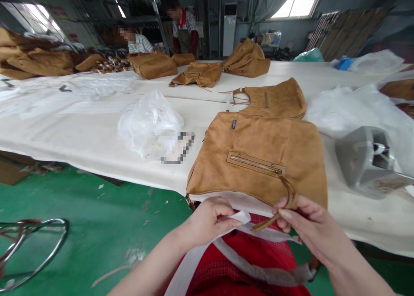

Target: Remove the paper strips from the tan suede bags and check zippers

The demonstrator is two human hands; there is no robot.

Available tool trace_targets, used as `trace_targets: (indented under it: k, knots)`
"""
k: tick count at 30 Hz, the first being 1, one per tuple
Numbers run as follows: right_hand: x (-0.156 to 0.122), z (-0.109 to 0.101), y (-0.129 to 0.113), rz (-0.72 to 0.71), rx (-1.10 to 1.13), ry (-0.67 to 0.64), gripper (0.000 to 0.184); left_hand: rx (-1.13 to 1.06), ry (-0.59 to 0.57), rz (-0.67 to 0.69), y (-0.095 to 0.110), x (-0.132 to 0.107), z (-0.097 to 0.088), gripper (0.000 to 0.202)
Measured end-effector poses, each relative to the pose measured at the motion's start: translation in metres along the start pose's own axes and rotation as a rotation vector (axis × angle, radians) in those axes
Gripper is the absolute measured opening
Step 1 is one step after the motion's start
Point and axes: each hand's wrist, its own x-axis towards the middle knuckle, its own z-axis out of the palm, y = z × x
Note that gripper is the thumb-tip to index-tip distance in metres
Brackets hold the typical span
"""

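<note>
A tan leather handbag lies flat at the table's front edge, its zipped pocket facing up. My left hand pinches the end of a white strip, which looks like paper or thin foam and trails down over my lap. In my right hand, a tan leather zipper pull strap is held between thumb and fingers; it hangs from the pocket's zipper. The bag's handle, wrapped in white, droops below the edge over red plaid clothing.
A second tan bag lies just behind. Left of it are clear plastic bags; a grey tape dispenser stands at right. More tan bags and two people sit or stand across the table. A chrome stool is at lower left.
</note>
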Motion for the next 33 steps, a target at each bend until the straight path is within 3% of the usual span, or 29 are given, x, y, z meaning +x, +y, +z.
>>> trace_targets:
  k: [5, 12, 22, 29, 33]
  knots:
    - [0.004, 0.006, -0.003, -0.118, 0.120, 0.191, 0.026, 0.004, -0.035, -0.006, -0.003, -0.003, -0.002, 0.027]
    - [0.010, 0.012, 0.002, -0.059, 0.089, 0.181, 0.031, 0.061, -0.043, 0.007, 0.000, -0.002, -0.001, 0.029]
    - [0.013, 0.012, 0.002, -0.055, 0.074, 0.284, 0.035, 0.016, -0.045, 0.055, 0.004, 0.001, 0.001, 0.027]
    - [0.010, 0.013, 0.006, -0.045, 0.018, 0.251, 0.036, 0.015, -0.011, -0.005, 0.009, 0.007, 0.005, 0.026]
    - [0.012, 0.019, 0.013, -0.047, -0.045, 0.147, 0.037, -0.043, 0.054, -0.087, 0.016, 0.018, 0.009, 0.027]
